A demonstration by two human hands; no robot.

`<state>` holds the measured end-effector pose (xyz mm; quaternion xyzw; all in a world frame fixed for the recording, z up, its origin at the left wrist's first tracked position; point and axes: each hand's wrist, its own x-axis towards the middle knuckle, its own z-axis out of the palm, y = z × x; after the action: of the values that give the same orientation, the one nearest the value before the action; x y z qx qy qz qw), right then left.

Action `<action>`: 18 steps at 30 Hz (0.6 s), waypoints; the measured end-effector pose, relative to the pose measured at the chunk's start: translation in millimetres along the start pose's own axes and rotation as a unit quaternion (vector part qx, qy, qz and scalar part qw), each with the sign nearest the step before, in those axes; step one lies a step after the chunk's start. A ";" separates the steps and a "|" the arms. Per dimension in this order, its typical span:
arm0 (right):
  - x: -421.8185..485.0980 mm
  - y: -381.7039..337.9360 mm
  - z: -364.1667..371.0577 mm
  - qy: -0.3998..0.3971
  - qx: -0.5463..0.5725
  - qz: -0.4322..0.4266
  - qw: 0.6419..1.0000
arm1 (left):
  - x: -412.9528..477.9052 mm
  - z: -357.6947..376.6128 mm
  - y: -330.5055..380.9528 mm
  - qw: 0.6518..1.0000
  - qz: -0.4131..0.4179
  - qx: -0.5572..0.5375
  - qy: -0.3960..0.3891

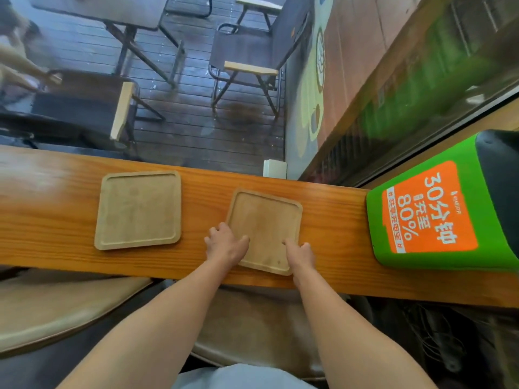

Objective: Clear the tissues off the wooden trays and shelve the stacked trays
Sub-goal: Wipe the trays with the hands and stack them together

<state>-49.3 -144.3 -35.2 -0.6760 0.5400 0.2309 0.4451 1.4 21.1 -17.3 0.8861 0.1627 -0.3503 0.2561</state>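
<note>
Two square wooden trays lie on a long orange-brown wooden counter (56, 220). The left tray (138, 209) sits flat and bare, untouched. The right tray (265, 224) is turned at a slight angle, and both hands are on its near end. My left hand (226, 242) grips its near-left edge, thumb over the rim. My right hand (302, 255) holds the near-right corner, thumb resting inside the tray. No tissue shows on either tray.
A green and orange charging station (438, 211) stands on the counter at the right. A small white box (275, 168) sits at the counter's far edge. Beyond a window are folding chairs (247, 66) and a table. Padded stools (70, 307) stand under the counter.
</note>
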 end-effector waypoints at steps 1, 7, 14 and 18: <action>0.7 -0.1 -0.5 -0.006 0.033 0.020 0.999 | 0.5 -0.3 -0.6 1.000 -0.021 -0.014 -0.007; -1.2 1.1 -8.4 -0.051 0.027 0.053 0.997 | 5.4 -5.2 -15.5 0.984 -0.110 -0.132 -0.049; -21.0 -3.6 4.8 -0.065 -0.062 0.015 0.996 | -12.5 -9.3 -29.9 0.984 -0.078 -0.157 -0.011; -34.4 -21.4 16.8 -0.069 -0.074 -0.012 0.995 | -15.1 -30.2 -37.2 0.984 -0.074 -0.158 0.029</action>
<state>-37.1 -111.6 -8.7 -0.6959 0.4817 0.3105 0.4327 -10.3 66.9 -0.5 0.8297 0.2886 -0.3125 0.3615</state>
